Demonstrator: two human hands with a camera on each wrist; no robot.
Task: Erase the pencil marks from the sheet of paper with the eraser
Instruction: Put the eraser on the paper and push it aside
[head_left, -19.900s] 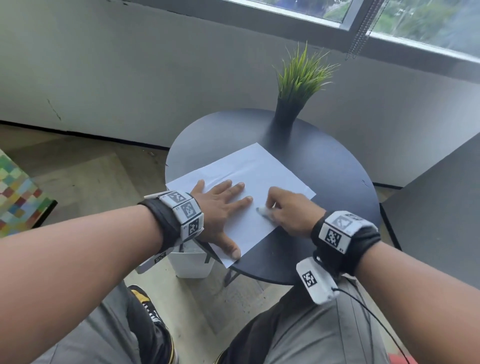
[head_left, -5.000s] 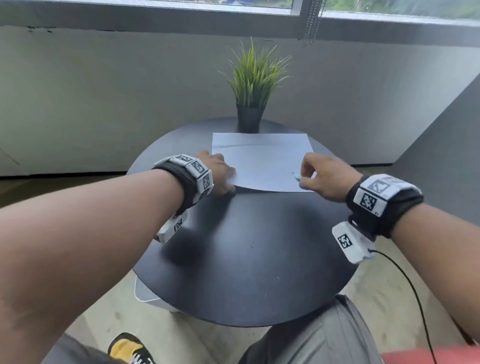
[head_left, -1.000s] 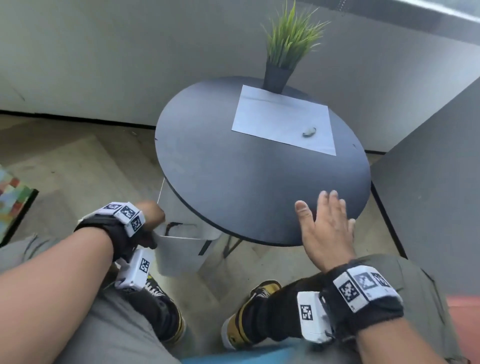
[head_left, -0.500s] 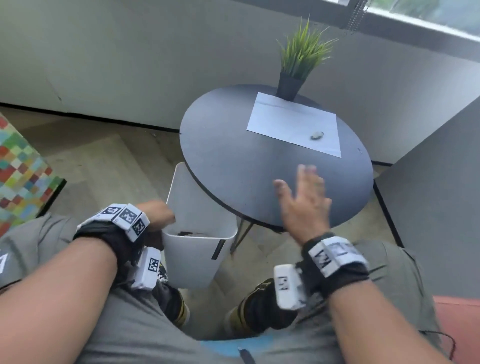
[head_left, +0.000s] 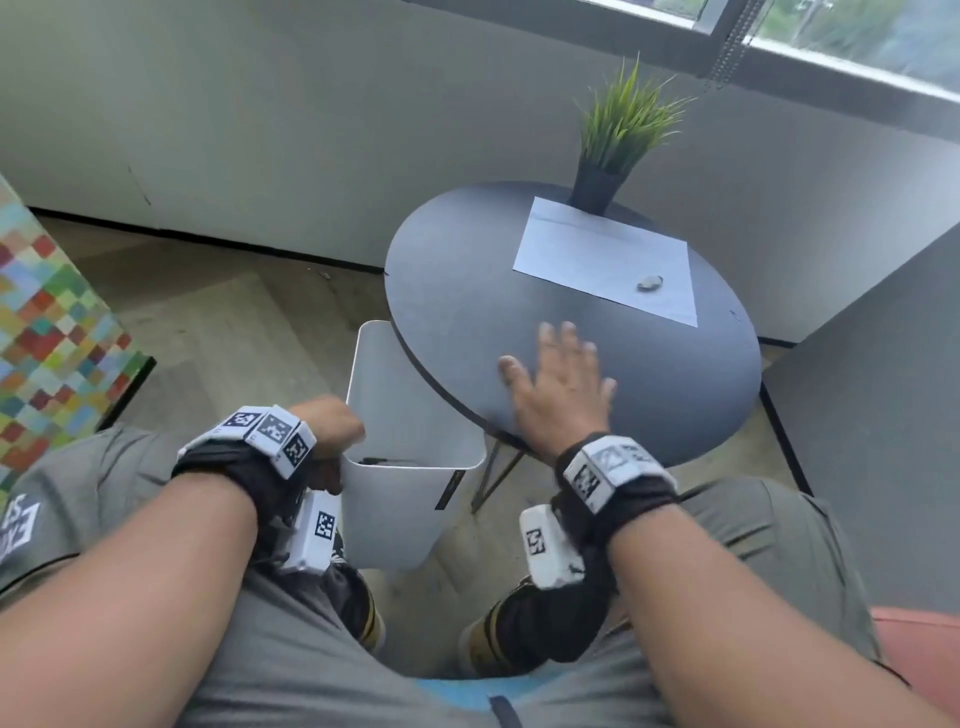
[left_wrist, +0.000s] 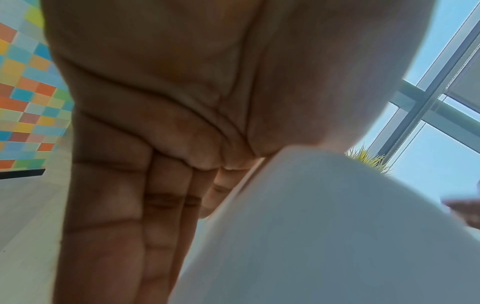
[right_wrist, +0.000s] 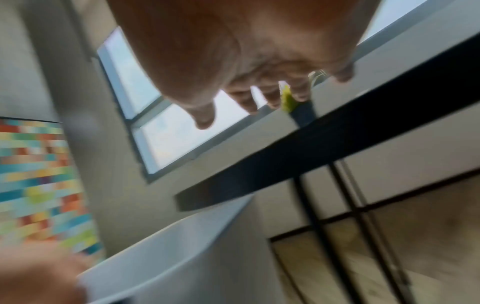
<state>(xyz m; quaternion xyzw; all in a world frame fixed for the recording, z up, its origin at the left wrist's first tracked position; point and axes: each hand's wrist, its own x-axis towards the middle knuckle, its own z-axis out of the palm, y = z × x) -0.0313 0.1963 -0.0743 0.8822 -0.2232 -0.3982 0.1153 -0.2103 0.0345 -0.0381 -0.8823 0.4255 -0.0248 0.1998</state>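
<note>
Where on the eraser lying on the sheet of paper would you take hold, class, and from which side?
Pinch the eraser across its narrow middle, thumb and finger on its two long sides, coming straight down from above. It lies flat and alone on the paper, its long axis running left to right, so nothing blocks its sides. The open right hand is nearer.

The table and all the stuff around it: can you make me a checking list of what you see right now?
Surface: round black table, sheet of paper lying flat at its far side.
Job's things: eraser resting on the paper near its right edge; pencil marks too faint to tell.
Clutter: potted grass plant at the paper's far edge.
Grippers: left hand grips the rim of the white bin; right hand open, fingers spread over the table's near edge.
Cables: nothing seen.
Surroundings: window, grey wall, colourful checkered panel, wooden floor.
</note>
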